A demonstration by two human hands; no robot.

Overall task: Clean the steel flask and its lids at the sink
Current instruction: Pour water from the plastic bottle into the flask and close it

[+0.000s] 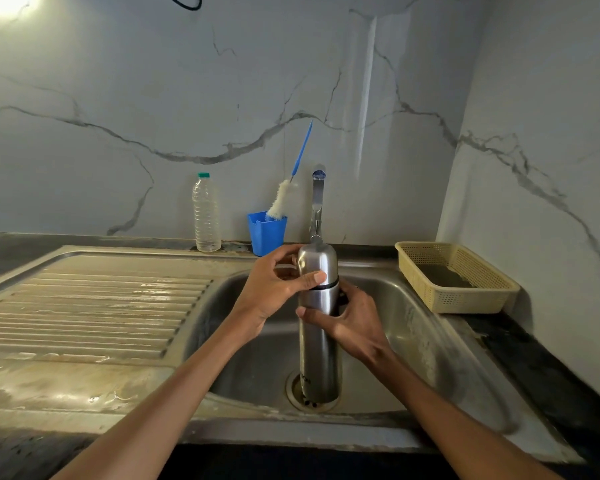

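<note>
Standing upright over the drain (310, 393) of the sink (430, 344), the steel flask (319, 344) is held between both hands, directly under the tap (316, 206). The right hand (352, 323) wraps its fingers around the middle of the body, thumb across the front, which looks like a bracing grip to keep the flask from turning. The left hand (278, 282) curls around the domed outer lid (316, 265), thumb pressed on its front just above the dark seam where lid meets body; that hold suits twisting the lid off. No water is visibly running, and the lid is on, so the washing proper seems not yet begun.

Keeping the flask over the basin makes sense: anything spilled on opening goes straight down the drain. The bottle brush (283, 202) stands head-up in a blue cup (266, 235) on the tabletop behind the sink, just left of the tap and within easy reach for scrubbing the inside. A clear plastic bottle (207, 214) stands beside the cup, and a cream basket (458, 277) sits at the right, likely a place for washed parts to drain.
</note>
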